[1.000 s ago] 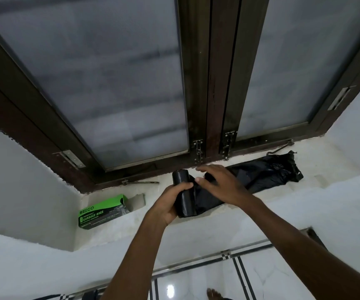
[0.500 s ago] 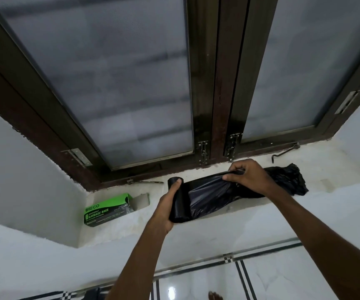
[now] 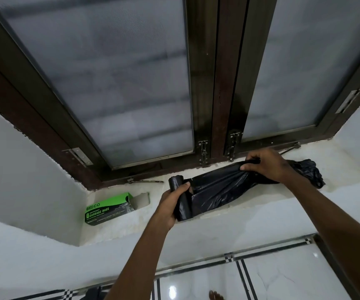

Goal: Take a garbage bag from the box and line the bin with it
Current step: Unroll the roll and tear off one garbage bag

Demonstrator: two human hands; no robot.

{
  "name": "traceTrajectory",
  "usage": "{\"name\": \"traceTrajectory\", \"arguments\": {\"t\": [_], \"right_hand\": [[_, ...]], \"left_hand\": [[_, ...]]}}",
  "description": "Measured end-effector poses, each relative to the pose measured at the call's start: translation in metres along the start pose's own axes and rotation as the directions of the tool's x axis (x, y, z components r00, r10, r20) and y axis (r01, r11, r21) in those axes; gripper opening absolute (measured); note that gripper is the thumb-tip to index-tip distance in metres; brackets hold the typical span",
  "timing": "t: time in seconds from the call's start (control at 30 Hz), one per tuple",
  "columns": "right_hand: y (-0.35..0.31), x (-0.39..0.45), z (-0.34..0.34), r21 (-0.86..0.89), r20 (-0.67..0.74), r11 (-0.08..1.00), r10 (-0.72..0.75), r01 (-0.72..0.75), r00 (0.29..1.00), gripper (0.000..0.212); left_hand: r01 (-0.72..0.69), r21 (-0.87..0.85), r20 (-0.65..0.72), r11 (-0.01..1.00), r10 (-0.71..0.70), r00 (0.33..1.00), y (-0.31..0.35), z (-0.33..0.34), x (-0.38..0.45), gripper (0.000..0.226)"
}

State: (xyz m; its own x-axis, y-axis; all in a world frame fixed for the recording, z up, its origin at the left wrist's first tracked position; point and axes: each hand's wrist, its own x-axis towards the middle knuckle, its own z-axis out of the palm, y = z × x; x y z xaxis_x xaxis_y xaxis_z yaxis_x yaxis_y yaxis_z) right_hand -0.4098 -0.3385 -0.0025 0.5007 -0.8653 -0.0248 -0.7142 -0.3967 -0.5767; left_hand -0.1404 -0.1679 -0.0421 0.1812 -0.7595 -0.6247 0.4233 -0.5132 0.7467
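Note:
A black roll of garbage bags stands on end over the white window sill, gripped by my left hand. One black bag is unrolled from it and stretches to the right along the sill. My right hand pinches that bag's upper edge near the window frame; the bag's crumpled far end lies past my wrist. The green and black garbage bag box lies open on the sill to the left. No bin is in view.
A dark wooden window frame with frosted panes rises right behind the sill, with metal latches at its base. A loose stay hook lies on the sill. White tiled floor with black lines is below, a bare toe visible.
My right hand has pulled the bag farther to the right and up toward the frame, unrolling more of it. My left hand keeps its grip on the roll.

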Motion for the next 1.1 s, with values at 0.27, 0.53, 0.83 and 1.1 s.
{"name": "traceTrajectory", "arguments": {"t": [0.27, 0.53, 0.83, 1.1], "right_hand": [[-0.072, -0.011, 0.041, -0.056, -0.065, 0.963, -0.267, 0.263, 0.962, 0.040], [-0.080, 0.003, 0.090, 0.385, 0.253, 0.923, -0.100, -0.005, 0.962, 0.025], [-0.088, 0.005, 0.105, 0.292, 0.146, 0.956, -0.030, -0.014, 0.989, 0.019], [-0.100, 0.003, 0.105, 0.172, 0.112, 0.984, 0.034, -0.053, 0.993, 0.030]], "left_hand": [[0.012, 0.000, -0.004, 1.000, -0.012, 1.000, 0.004, 0.006, -0.002, 0.038], [-0.058, 0.005, 0.016, 0.998, 0.057, 0.998, 0.010, 0.008, -0.011, 0.033], [-0.144, 0.089, -0.052, 0.986, 0.149, 0.987, 0.004, 0.012, -0.015, 0.025], [-0.188, 0.140, -0.092, 0.972, 0.201, 0.975, 0.002, 0.019, -0.014, 0.024]]}}
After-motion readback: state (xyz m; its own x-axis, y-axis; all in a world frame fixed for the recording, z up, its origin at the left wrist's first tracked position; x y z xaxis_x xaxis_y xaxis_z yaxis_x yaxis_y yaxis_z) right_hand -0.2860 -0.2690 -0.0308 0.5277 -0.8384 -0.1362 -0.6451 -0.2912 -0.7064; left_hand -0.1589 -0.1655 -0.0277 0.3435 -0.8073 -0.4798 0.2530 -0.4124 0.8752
